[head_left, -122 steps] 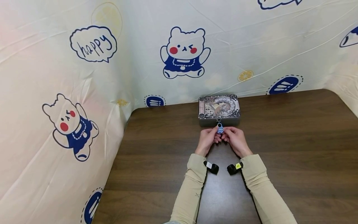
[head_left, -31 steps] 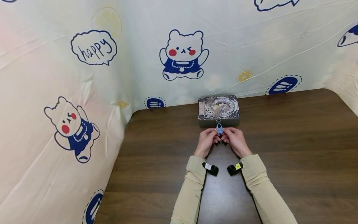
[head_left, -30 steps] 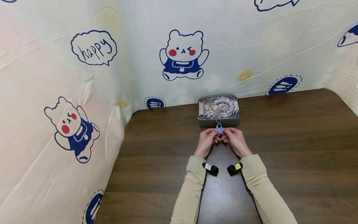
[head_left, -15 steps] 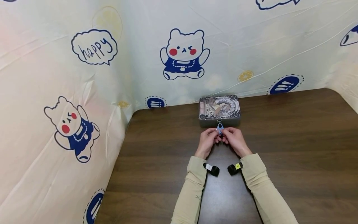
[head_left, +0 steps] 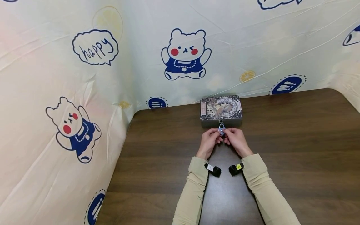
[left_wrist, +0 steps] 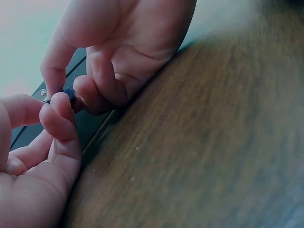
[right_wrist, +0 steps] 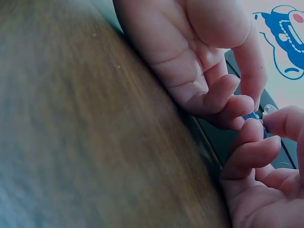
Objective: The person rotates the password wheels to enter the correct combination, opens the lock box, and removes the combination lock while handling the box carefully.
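A small blue padlock (head_left: 221, 128) with a row of light marks on its face hangs from the front clasp of a decorated tin box (head_left: 221, 107). My left hand (head_left: 208, 142) pinches the padlock from the left. From the other side, my right hand (head_left: 237, 140) pinches it between thumb and fingers. Both hands' fingertips nearly meet around it. In the left wrist view only a bit of the blue padlock (left_wrist: 69, 92) shows between the fingers. The right wrist view likewise shows a sliver of the padlock (right_wrist: 251, 115); the rest is covered.
The box stands closed near the back edge of a dark wooden table (head_left: 157, 162). Behind it and at the left hangs a pale cloth (head_left: 135, 56) printed with cartoon bears. A black strap camera (head_left: 214, 170) sits at the left wrist, another (head_left: 234, 169) at the right.
Both hands stay on the padlock in front of the box. The right thumb has shifted slightly inward over the padlock's face, covering some of the marks that showed a second ago.
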Motion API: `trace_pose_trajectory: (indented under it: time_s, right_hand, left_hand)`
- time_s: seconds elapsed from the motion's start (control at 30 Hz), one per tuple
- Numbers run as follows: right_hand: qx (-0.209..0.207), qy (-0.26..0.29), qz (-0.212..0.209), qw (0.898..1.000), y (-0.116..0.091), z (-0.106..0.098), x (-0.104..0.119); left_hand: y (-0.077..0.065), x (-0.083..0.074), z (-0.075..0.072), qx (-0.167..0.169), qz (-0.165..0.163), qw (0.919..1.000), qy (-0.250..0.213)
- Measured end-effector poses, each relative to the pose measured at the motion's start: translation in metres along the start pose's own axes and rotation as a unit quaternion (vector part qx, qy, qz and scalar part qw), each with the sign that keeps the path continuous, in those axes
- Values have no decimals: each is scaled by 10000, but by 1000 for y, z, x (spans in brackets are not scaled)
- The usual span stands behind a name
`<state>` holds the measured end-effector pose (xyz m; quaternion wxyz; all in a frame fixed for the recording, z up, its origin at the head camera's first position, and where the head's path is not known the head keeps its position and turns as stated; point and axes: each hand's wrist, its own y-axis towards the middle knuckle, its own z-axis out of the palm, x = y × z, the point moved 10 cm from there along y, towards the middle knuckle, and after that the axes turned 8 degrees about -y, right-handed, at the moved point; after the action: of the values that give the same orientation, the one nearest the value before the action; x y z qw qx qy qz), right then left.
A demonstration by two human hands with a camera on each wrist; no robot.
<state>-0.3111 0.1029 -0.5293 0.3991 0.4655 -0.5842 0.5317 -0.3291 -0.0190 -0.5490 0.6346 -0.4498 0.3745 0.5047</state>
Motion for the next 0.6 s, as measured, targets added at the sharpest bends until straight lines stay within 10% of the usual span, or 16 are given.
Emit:
trace_pose_trajectory:
  time_s: [0.6]
  right_hand:
    - [26,-94,37,9999,7,1,-10]
  left_hand:
    - [0,-1,2,102,37,9999,12]
